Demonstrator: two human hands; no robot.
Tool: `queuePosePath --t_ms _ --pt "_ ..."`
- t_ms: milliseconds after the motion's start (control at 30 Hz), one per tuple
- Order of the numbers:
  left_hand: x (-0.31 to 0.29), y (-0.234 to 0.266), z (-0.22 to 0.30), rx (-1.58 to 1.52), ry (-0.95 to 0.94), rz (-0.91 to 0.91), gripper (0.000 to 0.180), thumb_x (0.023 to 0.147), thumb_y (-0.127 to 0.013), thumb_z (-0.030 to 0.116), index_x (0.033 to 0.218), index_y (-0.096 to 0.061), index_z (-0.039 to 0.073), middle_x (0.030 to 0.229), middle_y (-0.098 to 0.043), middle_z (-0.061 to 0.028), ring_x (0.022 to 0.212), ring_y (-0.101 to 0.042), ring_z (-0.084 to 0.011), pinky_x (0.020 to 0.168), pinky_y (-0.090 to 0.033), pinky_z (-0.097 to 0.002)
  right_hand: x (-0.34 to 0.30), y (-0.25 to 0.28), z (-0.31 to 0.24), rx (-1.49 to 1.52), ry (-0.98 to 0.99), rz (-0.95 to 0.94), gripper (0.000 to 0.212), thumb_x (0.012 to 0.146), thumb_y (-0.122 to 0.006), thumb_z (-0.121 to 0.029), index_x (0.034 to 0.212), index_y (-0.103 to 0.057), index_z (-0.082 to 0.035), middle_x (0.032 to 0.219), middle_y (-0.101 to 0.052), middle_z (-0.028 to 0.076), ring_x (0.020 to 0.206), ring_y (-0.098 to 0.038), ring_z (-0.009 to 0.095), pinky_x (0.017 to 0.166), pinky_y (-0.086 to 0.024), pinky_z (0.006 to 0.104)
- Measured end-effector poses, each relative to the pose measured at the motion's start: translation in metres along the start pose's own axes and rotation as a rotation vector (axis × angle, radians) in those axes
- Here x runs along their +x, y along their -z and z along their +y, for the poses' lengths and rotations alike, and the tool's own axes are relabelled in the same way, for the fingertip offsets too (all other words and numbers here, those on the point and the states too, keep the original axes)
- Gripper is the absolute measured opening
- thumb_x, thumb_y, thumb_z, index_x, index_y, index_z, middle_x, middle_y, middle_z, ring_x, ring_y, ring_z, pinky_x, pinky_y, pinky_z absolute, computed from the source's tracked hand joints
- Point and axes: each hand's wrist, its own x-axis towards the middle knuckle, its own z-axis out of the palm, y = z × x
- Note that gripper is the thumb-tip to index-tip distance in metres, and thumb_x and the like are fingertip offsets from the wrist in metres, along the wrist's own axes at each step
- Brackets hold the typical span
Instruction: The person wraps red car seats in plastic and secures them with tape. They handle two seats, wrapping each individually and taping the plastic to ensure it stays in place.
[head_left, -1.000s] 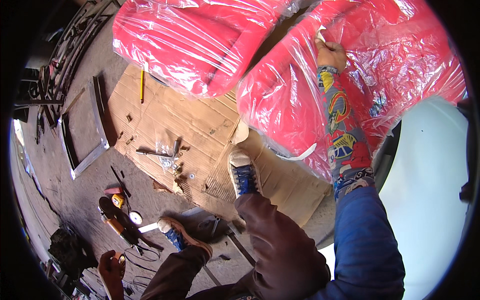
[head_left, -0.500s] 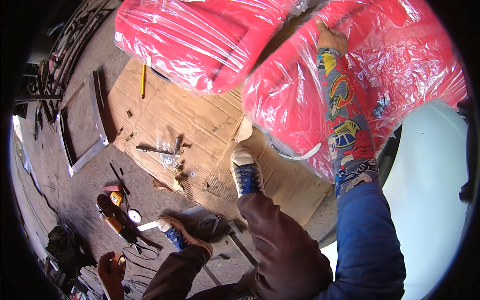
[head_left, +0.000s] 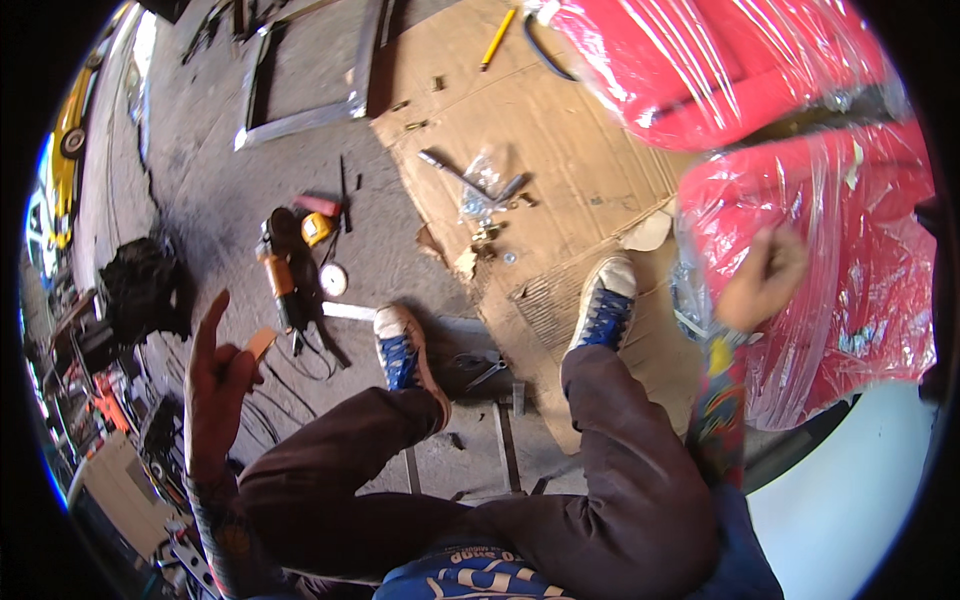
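Observation:
My left hand (head_left: 220,385) is at the lower left, index finger stretched out, with a small flat tan-orange piece (head_left: 262,344) pinched by the other fingers. What that piece is, I cannot make out. At the right, my right hand (head_left: 765,280) is smeared by motion in front of a red seat-like cushion (head_left: 850,260) wrapped in clear plastic. Its fingers look curled, but whether they touch the wrap is unclear. A second wrapped red cushion (head_left: 700,70) lies just beyond.
Flattened cardboard (head_left: 590,160) bears a yellow pencil-like stick (head_left: 498,40), a ratchet wrench (head_left: 450,170) and loose hardware. On the floor are an angle grinder (head_left: 280,285), a yellow tape measure (head_left: 317,228), a pale disc (head_left: 333,280) and a metal frame (head_left: 300,127).
The view has swung left and back, so the cushions appear farther right. My right hand has come away from its place on the wrap. My left hand is raised, its index finger now extended.

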Motion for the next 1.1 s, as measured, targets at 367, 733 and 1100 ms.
queuePosePath --t_ms 367,733,1100 --pt "-0.022 0.029 -0.006 -0.028 -0.237 0.088 0.036 0.094 -0.070 0.027 0.109 -0.067 -0.005 0.089 -0.074 -0.0117 0.079 -0.068 -0.0118 0.070 -0.052 -0.0285 -0.069 0.097 -0.112 0.203 -0.689 -0.246 0.013 0.096 -0.064 -0.012 0.106 -0.065 -0.005 0.079 -0.061 0.000 0.062 -0.052 0.008 0.055 -0.041 0.0234" --pt "-0.028 0.011 -0.013 0.279 -0.287 -0.468 0.039 0.087 -0.076 0.035 0.094 -0.073 -0.003 0.079 -0.073 -0.0090 0.073 -0.069 -0.0143 0.068 -0.053 -0.0309 -0.015 0.060 -0.401 0.406 0.387 -0.620 0.016 0.094 -0.066 -0.008 0.109 -0.064 -0.002 0.094 -0.063 0.000 0.082 -0.057 0.008 0.075 -0.048 0.0246" --pt "-0.008 -0.049 0.025 0.242 -0.778 -0.353 0.028 0.084 -0.069 0.017 0.105 -0.070 -0.001 0.100 -0.072 -0.0207 0.099 -0.070 -0.0321 0.083 -0.054 -0.0403 -0.108 -0.040 -0.375 -0.344 0.659 -1.698 0.050 0.076 -0.079 -0.043 0.093 -0.071 0.003 0.086 -0.069 0.025 0.091 -0.069 0.042 0.081 -0.055 0.0486"
